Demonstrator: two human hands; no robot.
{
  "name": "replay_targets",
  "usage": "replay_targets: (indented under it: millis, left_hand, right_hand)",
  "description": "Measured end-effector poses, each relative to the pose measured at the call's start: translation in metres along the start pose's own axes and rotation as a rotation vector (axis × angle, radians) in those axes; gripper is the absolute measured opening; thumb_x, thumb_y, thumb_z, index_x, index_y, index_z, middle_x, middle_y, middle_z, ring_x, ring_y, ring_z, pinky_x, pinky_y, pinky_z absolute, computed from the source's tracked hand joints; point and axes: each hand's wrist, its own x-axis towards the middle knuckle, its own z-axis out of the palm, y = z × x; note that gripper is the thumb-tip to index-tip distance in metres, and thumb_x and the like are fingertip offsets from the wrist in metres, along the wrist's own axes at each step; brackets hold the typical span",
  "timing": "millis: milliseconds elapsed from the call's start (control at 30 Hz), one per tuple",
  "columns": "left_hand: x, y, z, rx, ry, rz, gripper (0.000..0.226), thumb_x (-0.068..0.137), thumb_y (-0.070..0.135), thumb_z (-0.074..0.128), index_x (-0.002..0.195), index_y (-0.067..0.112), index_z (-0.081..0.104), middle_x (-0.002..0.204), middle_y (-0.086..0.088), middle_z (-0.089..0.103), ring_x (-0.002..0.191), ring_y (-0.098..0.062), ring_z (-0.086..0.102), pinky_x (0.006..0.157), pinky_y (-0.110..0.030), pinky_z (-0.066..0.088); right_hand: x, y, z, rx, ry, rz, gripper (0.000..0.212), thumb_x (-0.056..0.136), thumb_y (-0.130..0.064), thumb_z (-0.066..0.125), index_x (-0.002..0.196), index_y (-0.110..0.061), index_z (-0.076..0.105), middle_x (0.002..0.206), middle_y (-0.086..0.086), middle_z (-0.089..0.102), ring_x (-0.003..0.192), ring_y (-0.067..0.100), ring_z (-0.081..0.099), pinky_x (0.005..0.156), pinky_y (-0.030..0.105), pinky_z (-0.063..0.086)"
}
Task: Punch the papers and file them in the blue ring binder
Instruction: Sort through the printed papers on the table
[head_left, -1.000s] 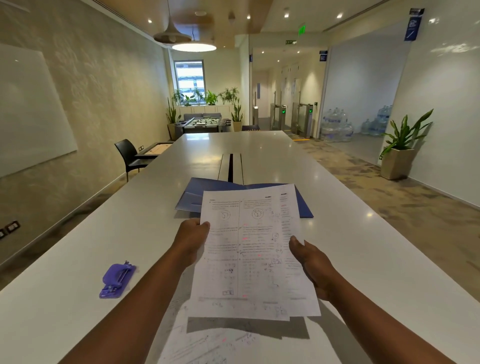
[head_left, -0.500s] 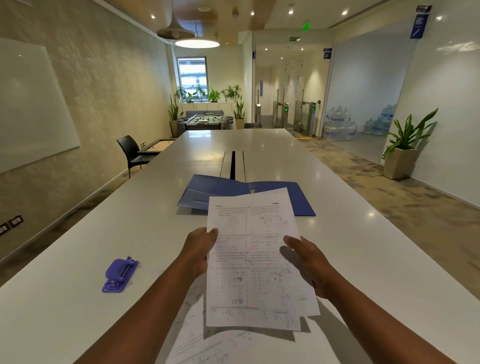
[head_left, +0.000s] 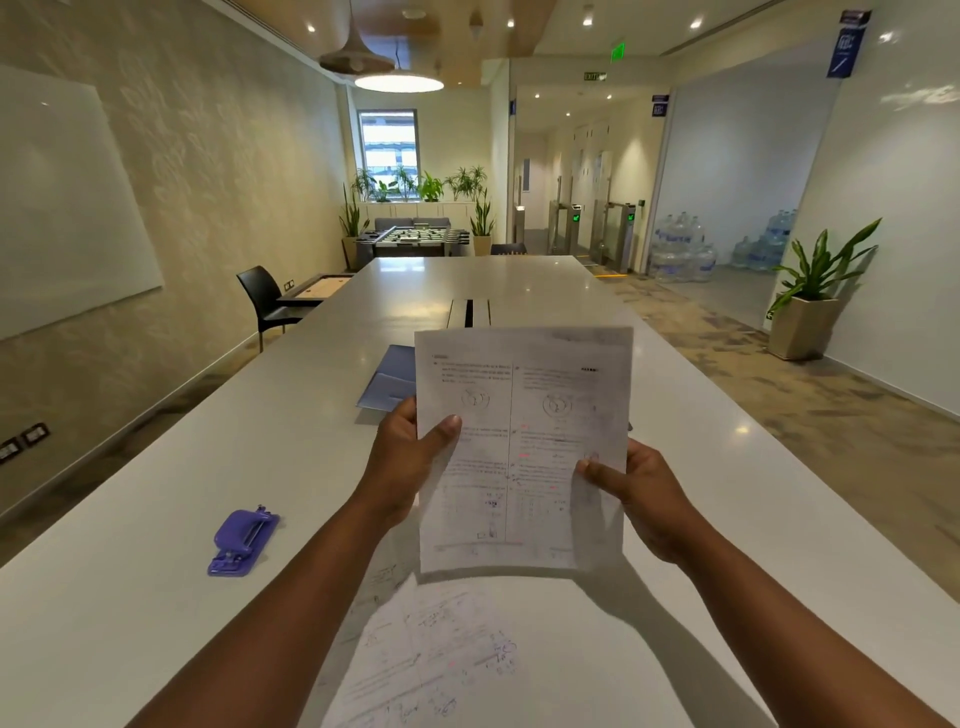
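Observation:
I hold a thin stack of printed papers (head_left: 524, 447) upright above the white table (head_left: 156, 545). My left hand (head_left: 408, 457) grips its left edge, thumb on the front. My right hand (head_left: 641, 491) grips the right edge lower down. Behind the sheets lies the open blue ring binder (head_left: 387, 379), mostly hidden by them. A purple hole punch (head_left: 243, 540) rests on the table to the left of my left forearm. More handwritten sheets (head_left: 431, 649) lie flat on the table beneath my arms.
A black slot (head_left: 469, 312) runs along the table's middle beyond the binder. A black chair (head_left: 265, 299) stands at the table's left side. A potted plant (head_left: 810, 296) stands on the floor to the right.
Both hands have raised the papers from a low tilt to nearly upright and squared the sheets together. The papers now cover most of the binder.

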Motion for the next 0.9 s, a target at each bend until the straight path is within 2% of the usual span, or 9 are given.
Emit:
replay_targets:
  millis: [67,200,300,367,433,500,567,733,900]
  left_hand:
    - [-0.003,-0.010,0.002,0.016,0.004,-0.026,0.030,0.093,0.025,0.071,0.122,0.018,0.067,0.112,-0.001,0.077,0.102,-0.028,0.074,0.083,-0.044,0.062]
    - [-0.007,-0.017,0.008,0.042,0.038,-0.035,0.024,0.094,0.035,0.068,0.115,0.024,0.068,0.107,0.006,0.078,0.097,-0.019,0.076,0.074,-0.030,0.062]
    - [-0.005,-0.010,0.010,0.050,0.085,0.005,0.027,0.093,0.038,0.069,0.113,0.020,0.069,0.103,0.006,0.079,0.091,-0.018,0.077,0.067,-0.027,0.061]
    - [-0.004,-0.006,0.011,0.043,0.107,0.038,0.027,0.093,0.038,0.070,0.112,0.019,0.069,0.103,0.005,0.079,0.089,-0.019,0.077,0.066,-0.029,0.062]
    - [-0.006,-0.008,0.012,-0.008,0.117,0.036,0.028,0.092,0.035,0.072,0.113,0.016,0.070,0.106,0.000,0.079,0.091,-0.022,0.077,0.070,-0.035,0.063]
    - [-0.011,-0.014,0.014,-0.045,0.109,0.023,0.032,0.090,0.035,0.074,0.115,0.015,0.068,0.109,-0.004,0.078,0.094,-0.024,0.077,0.074,-0.039,0.063]
    - [-0.014,-0.020,0.017,-0.047,0.094,0.026,0.039,0.089,0.038,0.073,0.121,0.017,0.066,0.111,-0.002,0.077,0.097,-0.023,0.076,0.076,-0.038,0.063]
    - [-0.012,-0.011,0.023,-0.028,0.132,0.082,0.040,0.087,0.050,0.070,0.117,0.026,0.063,0.108,0.005,0.078,0.095,-0.019,0.076,0.072,-0.031,0.062]
    - [-0.015,-0.015,0.025,-0.060,0.107,0.026,0.055,0.092,0.063,0.048,0.118,0.016,0.060,0.105,0.001,0.077,0.091,-0.023,0.076,0.078,-0.047,0.064]
  right_hand:
    - [-0.001,0.009,0.000,-0.001,0.014,0.016,0.023,0.097,-0.005,0.066,0.119,-0.007,0.072,0.116,0.012,0.078,0.108,0.037,0.074,0.097,0.058,0.057]
    - [-0.004,0.019,0.005,0.005,0.040,0.009,0.020,0.101,-0.013,0.062,0.116,-0.013,0.074,0.114,0.010,0.079,0.108,0.036,0.074,0.093,0.054,0.060]
    - [-0.003,0.015,0.007,0.058,0.047,-0.009,0.019,0.100,-0.018,0.063,0.112,-0.020,0.077,0.115,0.009,0.078,0.105,0.033,0.075,0.090,0.051,0.060]
    - [-0.002,0.015,0.007,0.091,0.030,-0.014,0.026,0.092,-0.022,0.069,0.117,-0.016,0.074,0.116,0.009,0.078,0.105,0.032,0.075,0.087,0.047,0.062]
    - [-0.004,0.019,0.006,0.089,0.007,-0.005,0.032,0.089,-0.018,0.072,0.120,-0.012,0.071,0.117,0.010,0.078,0.106,0.032,0.075,0.084,0.042,0.064]
    - [-0.006,0.026,0.007,0.062,-0.012,0.009,0.029,0.093,-0.011,0.070,0.122,-0.009,0.070,0.118,0.011,0.077,0.108,0.035,0.075,0.086,0.045,0.063]
    - [-0.006,0.031,0.008,0.047,-0.004,0.016,0.027,0.096,-0.009,0.068,0.122,-0.009,0.070,0.119,0.011,0.077,0.109,0.036,0.074,0.090,0.051,0.061]
    - [-0.001,0.023,0.009,0.082,0.035,-0.023,0.023,0.096,-0.006,0.067,0.118,-0.012,0.072,0.116,0.009,0.078,0.108,0.031,0.075,0.091,0.047,0.061]
    - [-0.002,0.032,0.010,0.040,0.013,0.011,0.024,0.093,-0.004,0.070,0.115,-0.014,0.074,0.114,0.006,0.079,0.107,0.029,0.075,0.089,0.046,0.062]
